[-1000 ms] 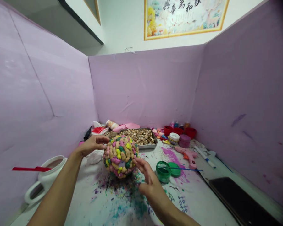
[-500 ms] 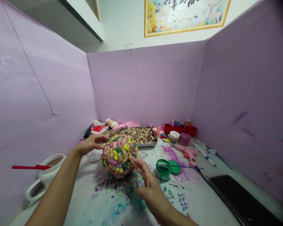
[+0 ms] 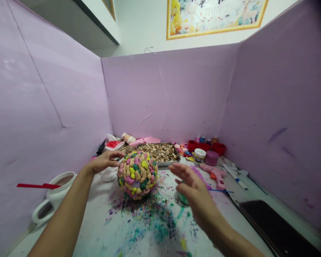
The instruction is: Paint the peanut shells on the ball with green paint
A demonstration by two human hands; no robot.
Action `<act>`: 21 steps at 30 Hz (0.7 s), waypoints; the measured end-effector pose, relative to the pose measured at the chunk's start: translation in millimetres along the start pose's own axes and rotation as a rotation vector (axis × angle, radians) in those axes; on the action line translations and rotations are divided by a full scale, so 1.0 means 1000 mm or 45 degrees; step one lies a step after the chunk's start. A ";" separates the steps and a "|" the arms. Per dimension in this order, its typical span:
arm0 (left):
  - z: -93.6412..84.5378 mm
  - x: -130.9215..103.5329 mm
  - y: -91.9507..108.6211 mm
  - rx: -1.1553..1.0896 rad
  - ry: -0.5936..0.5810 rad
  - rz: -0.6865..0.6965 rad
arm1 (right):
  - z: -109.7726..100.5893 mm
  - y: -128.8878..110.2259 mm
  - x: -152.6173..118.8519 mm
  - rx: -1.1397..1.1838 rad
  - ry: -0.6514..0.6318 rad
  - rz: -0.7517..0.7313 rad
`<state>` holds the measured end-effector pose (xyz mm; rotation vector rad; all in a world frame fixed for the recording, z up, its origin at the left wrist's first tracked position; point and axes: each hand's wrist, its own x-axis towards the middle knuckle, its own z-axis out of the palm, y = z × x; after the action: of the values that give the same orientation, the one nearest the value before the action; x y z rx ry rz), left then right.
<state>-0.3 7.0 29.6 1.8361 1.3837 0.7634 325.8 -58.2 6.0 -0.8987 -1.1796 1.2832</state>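
Observation:
A ball covered in peanuts (image 3: 137,175), some painted pink, yellow and green and others plain, rests on the paint-stained table. At its upper left edge is my left hand (image 3: 105,161), fingers stretched out, its fingertips at or against the ball. My right hand (image 3: 194,187) is off to the right of the ball, apart from it, with the fingers spread and nothing in them. It partly hides a green paint jar (image 3: 182,198), from behind which a blue brush (image 3: 220,190) sticks out to the right.
Behind the ball lies a metal tray (image 3: 166,164) of shells or peanut pieces. A white pitcher (image 3: 57,194) with a red stick stands left. On the right are a pink glue gun (image 3: 216,175), a marker (image 3: 235,177), small jars (image 3: 211,158) and a black phone-like slab (image 3: 275,225). Purple panels enclose three sides.
My right hand has left the ball's right side and moved right, now covering much of the green jar. My left hand stays by the ball. The view has shifted slightly.

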 end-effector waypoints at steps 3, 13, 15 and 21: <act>0.000 -0.001 0.001 0.016 -0.001 -0.016 | -0.036 -0.037 0.005 -0.392 -0.028 -0.158; 0.001 -0.003 0.004 0.016 -0.014 -0.038 | -0.063 -0.053 -0.013 -1.526 -0.830 0.026; 0.000 -0.004 0.004 0.012 -0.030 -0.038 | -0.051 -0.043 -0.011 -1.460 -0.792 -0.061; -0.002 -0.006 0.004 0.010 -0.082 -0.035 | -0.042 -0.030 0.002 -1.268 -0.693 -0.080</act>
<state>-1.6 0.8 33.7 1.8283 1.3699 0.6801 373.4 -55.0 26.9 -1.2126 -2.3558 0.8609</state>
